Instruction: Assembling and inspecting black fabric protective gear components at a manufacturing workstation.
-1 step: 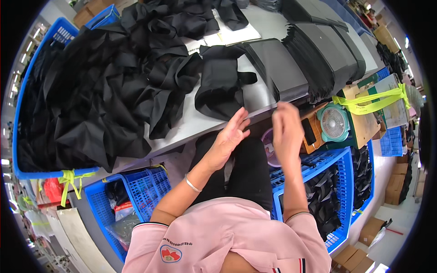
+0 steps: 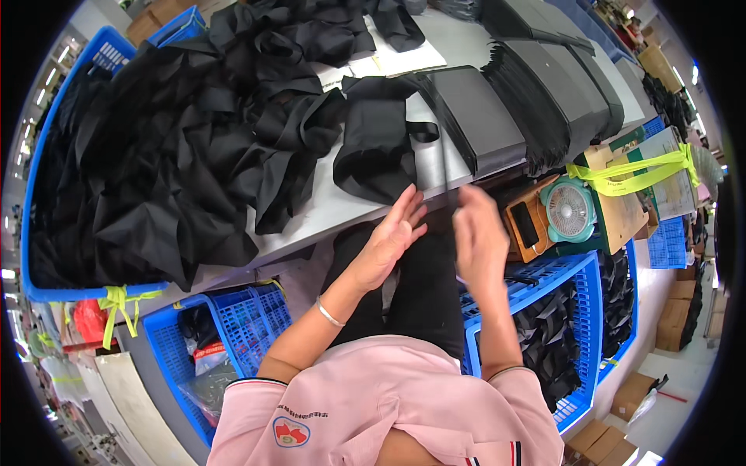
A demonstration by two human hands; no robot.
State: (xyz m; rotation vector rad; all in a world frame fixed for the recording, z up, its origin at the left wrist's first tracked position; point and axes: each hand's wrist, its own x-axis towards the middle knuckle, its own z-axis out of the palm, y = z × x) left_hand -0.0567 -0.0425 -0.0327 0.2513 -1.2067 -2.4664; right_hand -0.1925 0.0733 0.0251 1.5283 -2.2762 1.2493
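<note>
My left hand (image 2: 395, 237) is held at the table's front edge, palm turned sideways, fingers stretched out and holding nothing. Just above its fingertips lies a black fabric piece (image 2: 374, 144) with a loop at its side. My right hand (image 2: 480, 237) is to the right of it, over my lap, its curled fingers smeared by motion. A thin dark strip (image 2: 446, 159) rises from near those fingertips across the table edge; its kind is too blurred to tell. Behind it sits a neat stack of flat dark grey pieces (image 2: 488, 113).
A large heap of black fabric (image 2: 155, 155) fills the left of the table. More stacks (image 2: 548, 85) stand at the right back. Blue baskets (image 2: 256, 330) flank my legs. A small teal fan (image 2: 569, 210) and a phone (image 2: 527, 225) sit at the right.
My right hand has shifted left and slightly down, nearer my left hand, and the thin strip has moved left with it. My left hand stays almost in place.
</note>
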